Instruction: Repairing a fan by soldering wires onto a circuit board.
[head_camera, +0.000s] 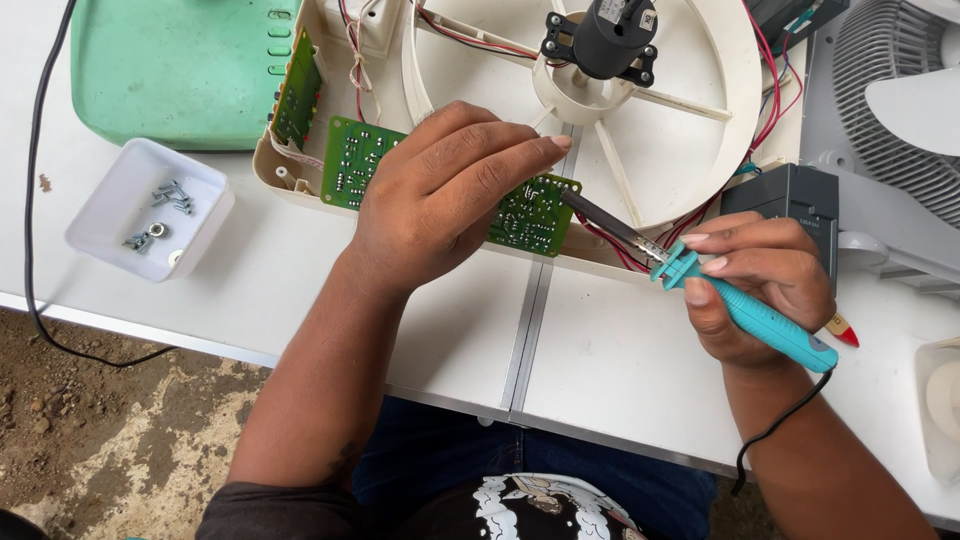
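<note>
Bright, even daylight, soft shadows under the hands, sharp focus throughout, slight wide-angle bending at the edges.

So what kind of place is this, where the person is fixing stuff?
Probably a small repair spot, maybe outdoors. On the white table lies an opened fan housing with a green circuit board. The right hand holds a soldering iron, a tray of screws sits nearby, and bare dirt ground shows below.

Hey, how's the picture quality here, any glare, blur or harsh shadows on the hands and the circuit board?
Head view: soft, even daylight; the left hand casts only a faint shadow on the green circuit board. No strong glare on the white table. Both hands and the teal soldering iron held in the right hand look sharp; the edges bow slightly from the wide lens.
</note>
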